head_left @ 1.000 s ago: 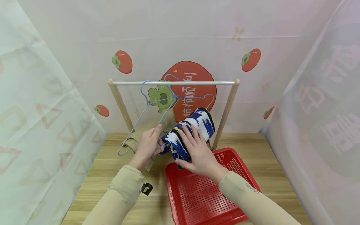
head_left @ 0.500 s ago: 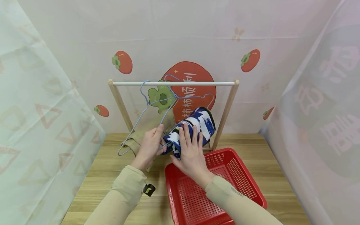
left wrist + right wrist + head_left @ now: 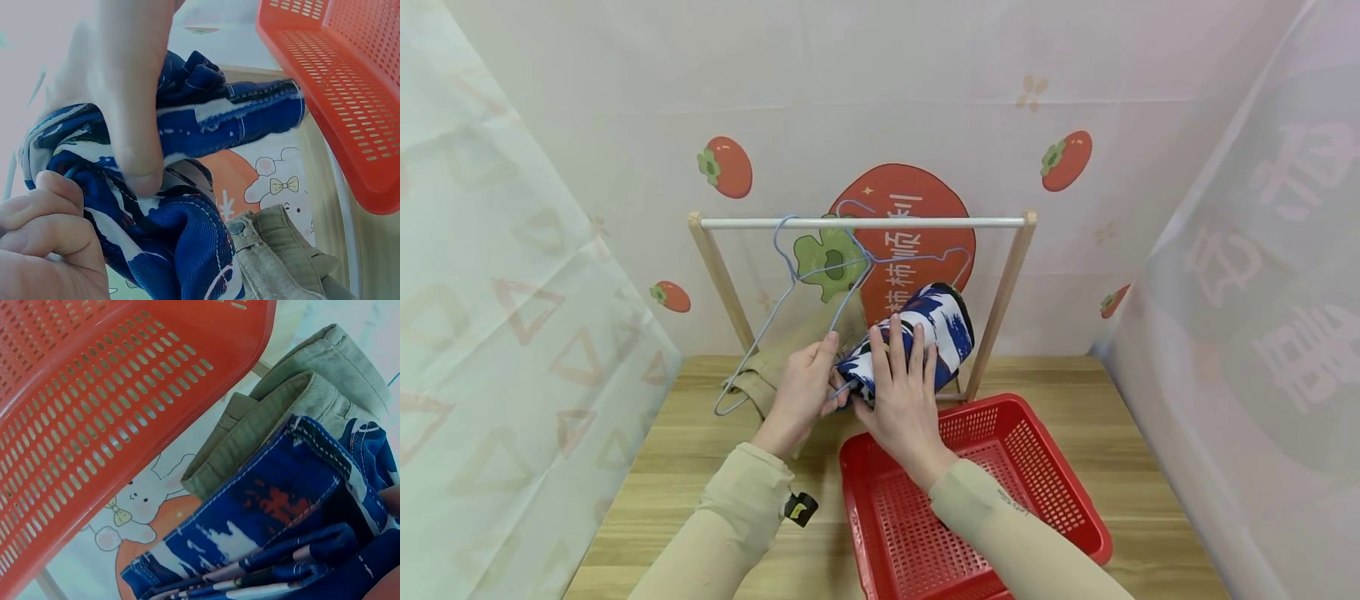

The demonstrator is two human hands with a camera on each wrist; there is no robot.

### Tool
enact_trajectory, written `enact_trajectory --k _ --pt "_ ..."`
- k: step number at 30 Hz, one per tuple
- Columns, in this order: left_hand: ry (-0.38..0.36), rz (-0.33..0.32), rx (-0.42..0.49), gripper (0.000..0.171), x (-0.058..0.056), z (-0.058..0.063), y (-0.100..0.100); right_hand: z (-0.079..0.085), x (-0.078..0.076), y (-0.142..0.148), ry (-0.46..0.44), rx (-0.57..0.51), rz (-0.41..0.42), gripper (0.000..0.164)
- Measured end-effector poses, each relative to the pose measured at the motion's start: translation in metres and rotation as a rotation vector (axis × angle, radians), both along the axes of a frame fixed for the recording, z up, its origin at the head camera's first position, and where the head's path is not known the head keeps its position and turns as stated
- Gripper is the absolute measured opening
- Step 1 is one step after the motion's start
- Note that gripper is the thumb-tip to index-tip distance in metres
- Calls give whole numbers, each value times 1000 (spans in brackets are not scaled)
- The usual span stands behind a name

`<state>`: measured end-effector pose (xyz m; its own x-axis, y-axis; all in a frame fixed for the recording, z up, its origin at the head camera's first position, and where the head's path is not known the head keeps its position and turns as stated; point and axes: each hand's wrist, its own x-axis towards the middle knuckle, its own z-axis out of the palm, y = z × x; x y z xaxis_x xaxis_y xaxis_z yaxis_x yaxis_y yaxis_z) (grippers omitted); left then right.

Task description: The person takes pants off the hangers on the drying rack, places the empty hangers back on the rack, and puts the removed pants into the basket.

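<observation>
The left hand (image 3: 801, 385) grips a thin blue wire hanger (image 3: 852, 293); the straight-fingered right hand (image 3: 906, 406) rests on a blue-and-white denim garment (image 3: 951, 329) draped on it. The garment looks soft, light, best held by its stitched edge.

The left forearm (image 3: 711, 529) is slanting up and inward from the bottom of the head view, while the right forearm (image 3: 1011, 533) is reaching in from the other side, the two converging at the hands. The left hand (image 3: 803, 385) is pinching, its fingers (image 3: 53, 228) curling in with bent joints. Just beside it, the right hand (image 3: 904, 404) is pressing with its back facing up, its four fingers (image 3: 898, 348) slightly spread, nearly straight and pointing forward. The right thumb is angling toward the left hand, though its tip is hiding too well for its bend to be certain.
</observation>
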<state>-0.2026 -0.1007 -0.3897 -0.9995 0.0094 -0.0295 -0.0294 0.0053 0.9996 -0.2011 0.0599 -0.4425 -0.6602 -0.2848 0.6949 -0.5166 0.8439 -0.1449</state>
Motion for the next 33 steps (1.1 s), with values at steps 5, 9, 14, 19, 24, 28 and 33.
enact_trajectory --k 5,9,14,19,24,28,33 --pt "1 2 -5 59 1 0 0 -3 3 3 -27 21 1 123" --pt "6 5 -5 57 1 -1 0 -6 6 8 -45 32 11 119" --pt "8 0 -15 58 1 -1 -1 -10 6 14 -56 33 8 117" --pt "2 -9 -15 58 1 -1 -1 -10 6 20 -46 31 18 112" --pt "-5 -15 -13 61 2 -1 -1 -12 8 25 -22 27 38 106" --pt "5 -21 -16 67 2 -3 0 -15 10 28 36 58 37 101" --pt "7 -23 -23 65 2 -4 1 -19 11 32 87 114 26 97"
